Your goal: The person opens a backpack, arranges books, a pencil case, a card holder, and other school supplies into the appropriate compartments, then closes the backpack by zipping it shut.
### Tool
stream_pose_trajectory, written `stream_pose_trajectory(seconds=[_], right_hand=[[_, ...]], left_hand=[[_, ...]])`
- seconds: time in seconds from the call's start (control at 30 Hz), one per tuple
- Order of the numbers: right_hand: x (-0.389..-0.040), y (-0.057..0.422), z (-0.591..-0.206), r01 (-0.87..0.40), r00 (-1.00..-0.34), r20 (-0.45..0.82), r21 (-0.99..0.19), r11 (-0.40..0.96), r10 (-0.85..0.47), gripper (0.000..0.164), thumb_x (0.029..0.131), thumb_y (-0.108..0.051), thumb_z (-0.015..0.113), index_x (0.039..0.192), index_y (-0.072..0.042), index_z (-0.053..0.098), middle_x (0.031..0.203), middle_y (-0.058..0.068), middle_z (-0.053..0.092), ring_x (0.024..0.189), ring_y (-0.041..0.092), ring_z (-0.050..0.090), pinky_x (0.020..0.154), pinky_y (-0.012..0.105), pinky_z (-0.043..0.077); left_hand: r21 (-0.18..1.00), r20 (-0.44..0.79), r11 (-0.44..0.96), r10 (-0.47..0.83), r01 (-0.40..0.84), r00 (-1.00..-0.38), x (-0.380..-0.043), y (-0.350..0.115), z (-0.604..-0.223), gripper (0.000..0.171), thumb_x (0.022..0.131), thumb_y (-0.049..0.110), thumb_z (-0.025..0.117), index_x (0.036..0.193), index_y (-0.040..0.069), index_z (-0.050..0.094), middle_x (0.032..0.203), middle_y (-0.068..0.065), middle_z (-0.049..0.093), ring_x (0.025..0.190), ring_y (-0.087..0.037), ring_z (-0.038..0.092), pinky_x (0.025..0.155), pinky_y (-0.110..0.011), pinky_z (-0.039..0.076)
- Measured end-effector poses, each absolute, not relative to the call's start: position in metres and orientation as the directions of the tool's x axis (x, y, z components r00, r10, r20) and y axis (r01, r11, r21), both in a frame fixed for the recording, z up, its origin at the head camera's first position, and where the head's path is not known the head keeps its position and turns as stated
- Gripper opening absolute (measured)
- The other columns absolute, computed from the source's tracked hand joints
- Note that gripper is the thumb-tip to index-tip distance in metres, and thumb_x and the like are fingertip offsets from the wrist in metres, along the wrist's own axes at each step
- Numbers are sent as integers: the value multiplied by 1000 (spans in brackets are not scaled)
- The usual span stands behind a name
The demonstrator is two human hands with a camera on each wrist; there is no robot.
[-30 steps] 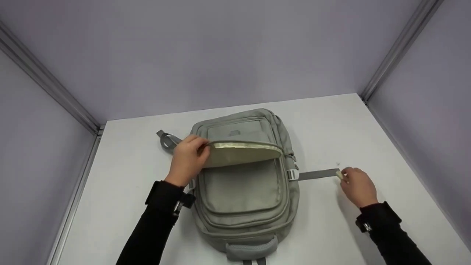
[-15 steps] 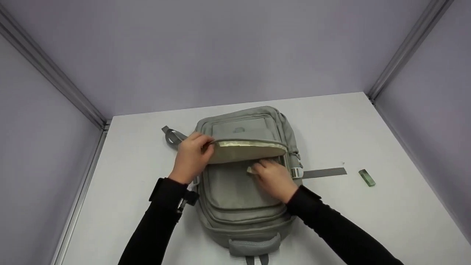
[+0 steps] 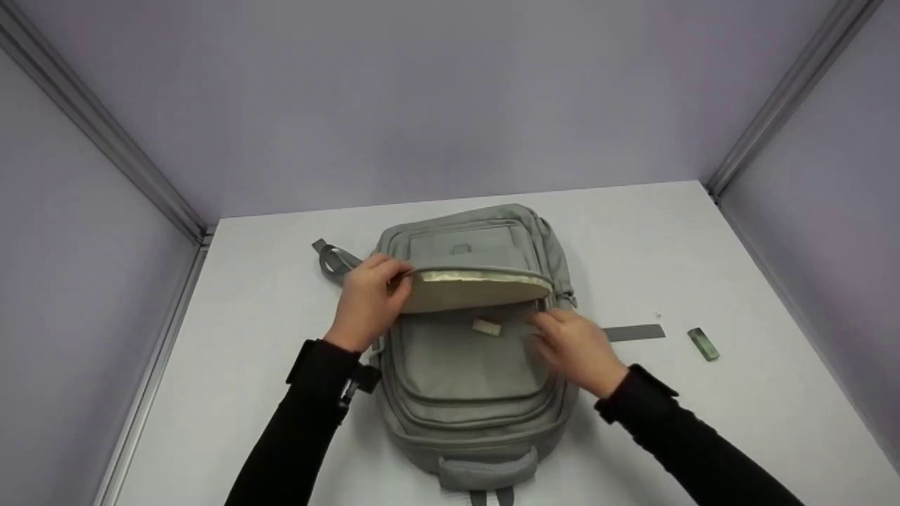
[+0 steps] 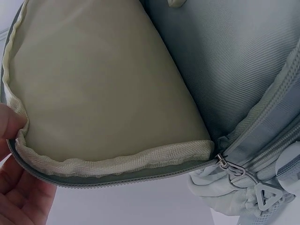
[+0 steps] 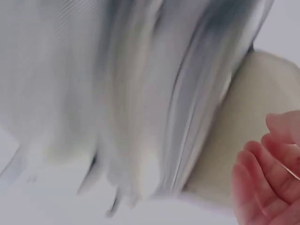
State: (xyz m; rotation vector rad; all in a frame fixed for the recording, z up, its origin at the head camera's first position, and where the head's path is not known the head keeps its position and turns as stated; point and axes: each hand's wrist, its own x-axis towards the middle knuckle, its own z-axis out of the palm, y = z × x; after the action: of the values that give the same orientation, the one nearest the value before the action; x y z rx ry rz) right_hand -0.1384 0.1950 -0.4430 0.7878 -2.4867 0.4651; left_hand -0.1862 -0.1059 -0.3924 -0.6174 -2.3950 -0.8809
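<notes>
A grey-green backpack (image 3: 478, 450) lies on the white table with its front pocket unzipped. My left hand (image 3: 371, 299) pinches the edge of the pocket's flap (image 3: 464, 289), lifting it so the cream lining shows. Inside the opening, on the grey fabric, lies a small cream block (image 3: 486, 327); its tip also peeks in at the top of the left wrist view. My right hand (image 3: 580, 348) hovers over the pocket's right side, apart from the block, holding nothing. Its fingers (image 5: 260, 176) are loosely bent in the right wrist view, where the backpack is blurred.
A small green block (image 3: 703, 344) lies on the table to the right. Beside it, a grey strap (image 3: 636, 332) sticks out from the backpack. Another strap (image 3: 334, 258) is looped at the upper left. Grey walls enclose the table's back and sides.
My right hand picked up the cream block at the right, carried it left into the pocket and let go, then drew back rightward. The green block came into view. My left hand still holds the flap.
</notes>
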Motion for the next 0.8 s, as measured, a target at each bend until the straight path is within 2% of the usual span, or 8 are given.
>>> stream_pose_trajectory(seconds=[0.23, 0.4, 0.6, 0.8], right_hand=[[-147, 288, -435, -335, -883, 424, -269, 903, -202, 16, 76, -9, 71, 90, -3, 65, 80, 14, 65, 71, 27, 62, 60, 41, 49], [-148, 350, -442, -149, -957, 282, -299, 943, -61, 21, 81, -11, 64, 95, 4, 64, 81, 22, 64, 72, 34, 61, 60, 47, 46], [-142, 409, -469, 82, -986, 106, -345, 935, 125, 28, 85, -14, 58, 101, 9, 61, 85, 27, 62, 71, 37, 59, 56, 42, 44], [-135, 430, -494, 181, -983, -45, -348, 920, 176, 38, 84, -22, 57, 104, 11, 58, 90, 29, 61, 68, 32, 59, 53, 33, 42]], left_hand=[[465, 595, 685, 228, 561, -771, -186, -107, -392, 8, 82, 6, 63, 87, 6, 69, 83, -8, 64, 76, -17, 63, 68, -29, 52], [476, 586, 682, 224, 555, -779, -187, -108, -393, 8, 81, 5, 62, 87, 5, 69, 83, -8, 64, 76, -17, 63, 68, -28, 53], [483, 583, 678, 222, 553, -782, -186, -108, -394, 9, 82, 5, 62, 87, 6, 69, 84, -8, 64, 76, -16, 62, 68, -29, 52], [484, 573, 684, 223, 546, -788, -185, -109, -395, 9, 83, 5, 62, 89, 6, 69, 86, -8, 63, 77, -16, 62, 68, -28, 51]])
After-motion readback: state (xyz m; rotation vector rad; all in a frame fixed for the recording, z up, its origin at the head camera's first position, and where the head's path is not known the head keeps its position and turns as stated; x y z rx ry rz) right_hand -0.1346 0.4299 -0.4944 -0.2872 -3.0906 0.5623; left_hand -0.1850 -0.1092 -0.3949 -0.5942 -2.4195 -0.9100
